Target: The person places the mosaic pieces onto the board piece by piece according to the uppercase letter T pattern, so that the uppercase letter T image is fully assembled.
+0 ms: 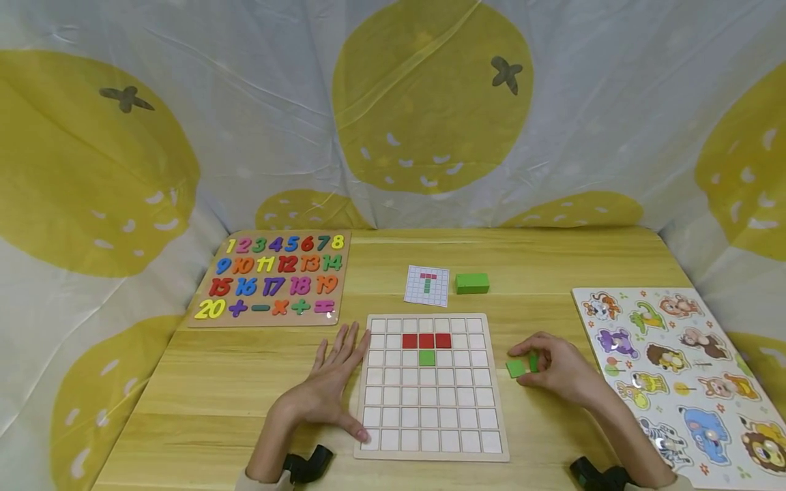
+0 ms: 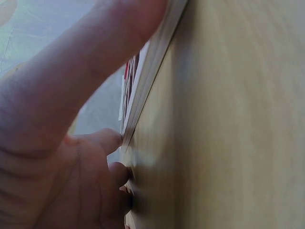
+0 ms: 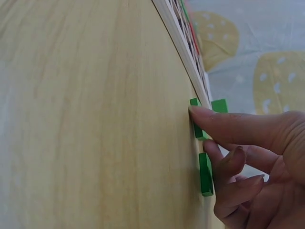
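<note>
A wooden grid board (image 1: 359, 436) with white square cells lies in the middle of the table. It carries a row of three red tiles (image 1: 426, 341), with one green tile (image 1: 426, 358) under the middle one. My left hand (image 1: 328, 389) spreads along the board's left side, thumb on its lower left corner and a fingertip at its upper left edge. Right of the board, my right hand (image 1: 555, 368) pinches a flat green tile (image 1: 515, 369) between thumb and index finger. Another green tile (image 3: 206, 174) lies beside the curled fingers of that hand.
Behind the board lie a pattern card (image 1: 416, 294) showing a red and green T and a green block (image 1: 471, 283). At the back left is a number puzzle board (image 1: 196, 320); an animal puzzle board (image 1: 669, 365) lies at right. A patterned cloth (image 1: 276, 136) surrounds the table.
</note>
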Demonstrator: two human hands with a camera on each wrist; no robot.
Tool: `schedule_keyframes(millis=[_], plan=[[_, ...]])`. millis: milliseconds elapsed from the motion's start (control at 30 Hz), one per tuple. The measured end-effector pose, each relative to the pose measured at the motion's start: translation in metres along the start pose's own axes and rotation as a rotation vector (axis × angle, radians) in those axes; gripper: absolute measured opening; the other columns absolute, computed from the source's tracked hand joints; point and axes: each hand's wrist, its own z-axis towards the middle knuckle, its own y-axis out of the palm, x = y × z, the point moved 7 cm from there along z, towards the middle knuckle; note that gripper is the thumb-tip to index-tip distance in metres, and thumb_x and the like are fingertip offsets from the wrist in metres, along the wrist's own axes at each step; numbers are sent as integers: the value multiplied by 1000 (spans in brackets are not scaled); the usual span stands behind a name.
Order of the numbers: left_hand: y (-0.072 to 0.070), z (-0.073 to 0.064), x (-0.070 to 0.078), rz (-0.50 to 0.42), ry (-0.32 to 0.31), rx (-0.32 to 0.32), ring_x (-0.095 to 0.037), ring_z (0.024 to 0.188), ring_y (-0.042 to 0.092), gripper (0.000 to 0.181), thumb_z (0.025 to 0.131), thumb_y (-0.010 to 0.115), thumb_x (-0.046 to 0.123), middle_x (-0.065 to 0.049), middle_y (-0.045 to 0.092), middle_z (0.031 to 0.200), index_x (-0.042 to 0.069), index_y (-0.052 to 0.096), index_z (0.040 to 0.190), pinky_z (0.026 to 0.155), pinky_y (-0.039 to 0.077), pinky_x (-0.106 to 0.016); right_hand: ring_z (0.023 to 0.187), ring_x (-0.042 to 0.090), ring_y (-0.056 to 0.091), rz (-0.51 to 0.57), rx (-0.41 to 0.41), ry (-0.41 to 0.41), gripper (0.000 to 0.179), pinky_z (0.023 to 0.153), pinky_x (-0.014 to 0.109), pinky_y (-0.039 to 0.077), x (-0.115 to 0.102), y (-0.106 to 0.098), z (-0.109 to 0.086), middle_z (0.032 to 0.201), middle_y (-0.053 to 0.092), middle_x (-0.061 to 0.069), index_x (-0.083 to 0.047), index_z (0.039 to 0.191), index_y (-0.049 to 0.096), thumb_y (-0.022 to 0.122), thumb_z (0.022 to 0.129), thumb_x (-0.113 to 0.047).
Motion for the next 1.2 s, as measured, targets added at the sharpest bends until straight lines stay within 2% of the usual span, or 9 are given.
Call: schedule_keyframes(millis=[200, 533, 667, 833, 1033, 1200], plan=[[0, 0, 0, -1, 3, -2, -39, 159, -23, 160, 52, 100, 54, -16, -21, 172, 12, -4, 167, 125, -17, -67, 69, 6, 46, -9, -4, -8, 35, 58, 21, 43, 0, 0, 1, 107, 68, 6, -10, 109, 77, 88, 76, -5], [1, 0, 0, -1, 3, -5, -40, 159, -23, 160, 52, 99, 54, -16, -21, 172, 13, -3, 167, 125, -16, -67, 67, 5, 46, -53, 14, -12, 29, 57, 21, 42, 0, 0, 2, 99, 67, 2, -10, 107, 77, 87, 80, -9], [0, 0, 0, 2, 3, 2, -40, 159, -22, 160, 52, 99, 55, -17, -21, 172, 13, -3, 167, 125, -16, -67, 67, 5, 45, -88, 17, -41, 25, 57, 21, 41, 0, 1, 5, 95, 66, 0, -11, 105, 76, 86, 82, -10], [-2, 0, 0, 9, 0, 4, -40, 159, -22, 160, 51, 99, 55, -16, -21, 172, 12, -3, 167, 125, -15, -67, 67, 4, 44, -109, 13, -95, 22, 57, 21, 41, -2, 2, 8, 98, 66, 1, -10, 104, 73, 83, 85, -9], [-1, 0, 1, 8, -1, 0, -40, 159, -23, 160, 51, 100, 54, -16, -21, 172, 13, -3, 167, 125, -16, -67, 68, 3, 44, -111, 73, -128, 21, 56, 21, 41, -19, 4, 10, 99, 65, 2, -9, 106, 72, 80, 88, -7], [-1, 0, 0, 0, 2, -1, -39, 159, -23, 160, 52, 99, 54, -16, -22, 172, 13, -3, 167, 125, -16, -67, 65, 5, 45, -35, 97, -125, 22, 55, 20, 41, -43, 23, 16, 96, 64, 4, -10, 107, 74, 82, 86, -7]])
